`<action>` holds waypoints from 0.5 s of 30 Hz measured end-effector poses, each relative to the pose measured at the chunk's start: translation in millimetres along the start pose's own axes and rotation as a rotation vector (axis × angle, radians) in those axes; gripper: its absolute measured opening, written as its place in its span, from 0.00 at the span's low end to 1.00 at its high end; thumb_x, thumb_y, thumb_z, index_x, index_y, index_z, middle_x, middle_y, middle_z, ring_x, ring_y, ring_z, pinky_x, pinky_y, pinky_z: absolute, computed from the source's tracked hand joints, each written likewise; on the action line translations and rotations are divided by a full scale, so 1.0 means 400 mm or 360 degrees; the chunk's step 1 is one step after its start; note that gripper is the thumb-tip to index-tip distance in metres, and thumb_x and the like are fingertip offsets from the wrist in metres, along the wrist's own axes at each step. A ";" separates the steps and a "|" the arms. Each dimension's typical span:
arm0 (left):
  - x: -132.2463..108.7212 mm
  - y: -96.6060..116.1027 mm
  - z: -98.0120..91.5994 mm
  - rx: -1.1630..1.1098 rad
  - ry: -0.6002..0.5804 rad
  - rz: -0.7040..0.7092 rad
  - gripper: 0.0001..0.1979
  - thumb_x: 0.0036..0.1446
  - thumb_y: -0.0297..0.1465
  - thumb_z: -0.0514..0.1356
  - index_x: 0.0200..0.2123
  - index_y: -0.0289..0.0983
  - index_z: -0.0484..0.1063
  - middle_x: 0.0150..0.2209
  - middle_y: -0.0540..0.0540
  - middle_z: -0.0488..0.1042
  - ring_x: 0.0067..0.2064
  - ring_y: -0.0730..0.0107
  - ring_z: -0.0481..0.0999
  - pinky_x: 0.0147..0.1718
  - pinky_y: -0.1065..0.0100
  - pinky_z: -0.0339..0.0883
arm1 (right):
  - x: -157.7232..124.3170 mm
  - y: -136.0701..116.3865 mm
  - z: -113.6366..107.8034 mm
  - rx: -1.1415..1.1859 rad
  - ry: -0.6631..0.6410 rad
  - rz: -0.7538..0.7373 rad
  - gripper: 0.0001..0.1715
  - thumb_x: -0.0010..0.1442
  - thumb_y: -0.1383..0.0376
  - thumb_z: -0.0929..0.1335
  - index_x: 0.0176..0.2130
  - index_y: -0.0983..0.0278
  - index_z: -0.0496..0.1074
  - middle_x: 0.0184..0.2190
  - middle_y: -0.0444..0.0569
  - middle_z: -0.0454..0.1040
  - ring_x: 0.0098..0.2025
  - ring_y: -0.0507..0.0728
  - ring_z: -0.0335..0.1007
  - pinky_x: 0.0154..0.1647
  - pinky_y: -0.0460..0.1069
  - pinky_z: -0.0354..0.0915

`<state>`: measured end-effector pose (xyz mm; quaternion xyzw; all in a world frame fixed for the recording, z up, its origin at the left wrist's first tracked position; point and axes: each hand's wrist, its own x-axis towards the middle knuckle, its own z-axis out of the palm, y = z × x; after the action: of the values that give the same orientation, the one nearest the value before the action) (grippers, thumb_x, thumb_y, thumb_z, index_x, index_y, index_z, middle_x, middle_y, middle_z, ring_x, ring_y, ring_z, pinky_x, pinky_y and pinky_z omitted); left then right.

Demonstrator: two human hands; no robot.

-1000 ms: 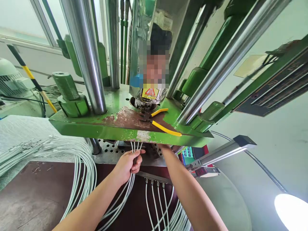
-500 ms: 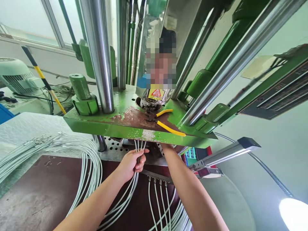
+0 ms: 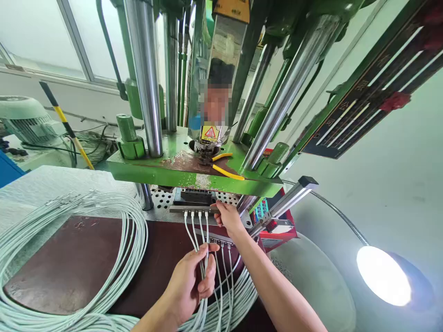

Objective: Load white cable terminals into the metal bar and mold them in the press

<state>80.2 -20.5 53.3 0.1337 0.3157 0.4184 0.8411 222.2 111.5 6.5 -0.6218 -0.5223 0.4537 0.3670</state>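
Observation:
My left hand (image 3: 192,281) is closed round a bundle of several white cables (image 3: 197,233), low in the middle of the view. The cables run up from it to a metal strip (image 3: 192,209) that carries their plug ends, just under the green press plate (image 3: 187,177). My right hand (image 3: 226,216) pinches the right end of that strip. A second strip with several more cable ends (image 3: 223,243) lies just below, on the brown table.
A large coil of white cable (image 3: 86,258) covers the brown table (image 3: 69,263) at left. Yellow-handled pliers (image 3: 221,166) lie on the green plate between steel columns (image 3: 145,78). A bright lamp (image 3: 387,276) on a flexible arm stands at right. A person is behind the machine.
My left hand has drawn the cables back toward me. The strip with the plug ends has come out from under the plate, and my right hand, hidden before, now shows holding it.

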 end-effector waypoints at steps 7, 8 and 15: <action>-0.037 0.015 -0.024 -0.0107 0.0113 -0.0008 0.10 0.64 0.34 0.52 0.38 0.33 0.68 0.16 0.57 0.60 0.13 0.83 0.44 0.13 0.76 0.39 | -0.049 -0.015 -0.001 -0.0295 -0.0148 -0.0071 0.17 0.64 0.55 0.62 0.39 0.65 0.72 0.19 0.42 0.70 0.18 0.50 0.66 0.19 0.44 0.62; -0.040 0.018 -0.025 -0.0116 0.0115 -0.0014 0.10 0.64 0.33 0.51 0.38 0.33 0.68 0.16 0.57 0.60 0.13 0.83 0.44 0.13 0.76 0.40 | -0.055 -0.017 -0.003 -0.0381 -0.0170 -0.0110 0.15 0.61 0.56 0.65 0.39 0.65 0.73 0.19 0.41 0.70 0.19 0.51 0.67 0.21 0.45 0.63; -0.061 0.021 -0.026 -0.0186 0.0328 0.0056 0.07 0.59 0.30 0.56 0.38 0.33 0.70 0.14 0.59 0.56 0.13 0.84 0.41 0.12 0.78 0.39 | -0.072 -0.024 0.013 -0.0947 -0.0067 -0.0317 0.17 0.63 0.57 0.65 0.44 0.66 0.74 0.33 0.53 0.78 0.41 0.60 0.75 0.41 0.49 0.63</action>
<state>57.4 -35.2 59.9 0.0462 0.3732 0.4623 0.8030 213.0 84.9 18.8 -0.6381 -0.6981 0.2556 0.2007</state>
